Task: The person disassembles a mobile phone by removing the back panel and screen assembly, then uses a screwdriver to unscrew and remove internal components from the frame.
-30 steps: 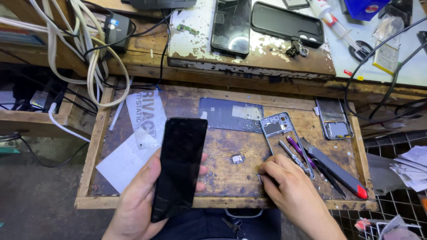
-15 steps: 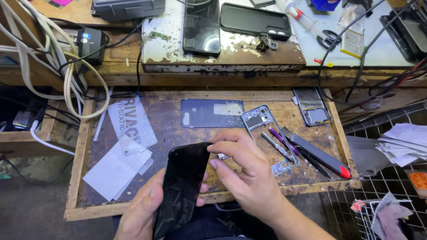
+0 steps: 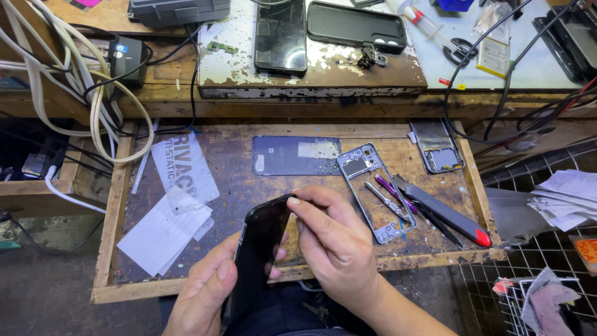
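Black phone (image 3: 258,255) gripped in left hand (image 3: 208,295); right hand (image 3: 336,242) pinches its top corner. Bare frame (image 3: 376,190) lies just beyond right hand. Edge-checking step, seemingly; next needs gentle fingertip pressure.

Our left hand (image 3: 208,292) comes up from the bottom edge of the view, palm turned inward, its fingers curled in a wrapping grip with the thumb lying along the near side. Our right hand (image 3: 336,242) reaches in from the lower right, its forearm running off toward the corner, back of the hand facing up. Its fingers are bent and drawn together, the fingertips (image 3: 293,201) pinched tight at the upper left. Both hands sit close together, the right partly overlapping the left.
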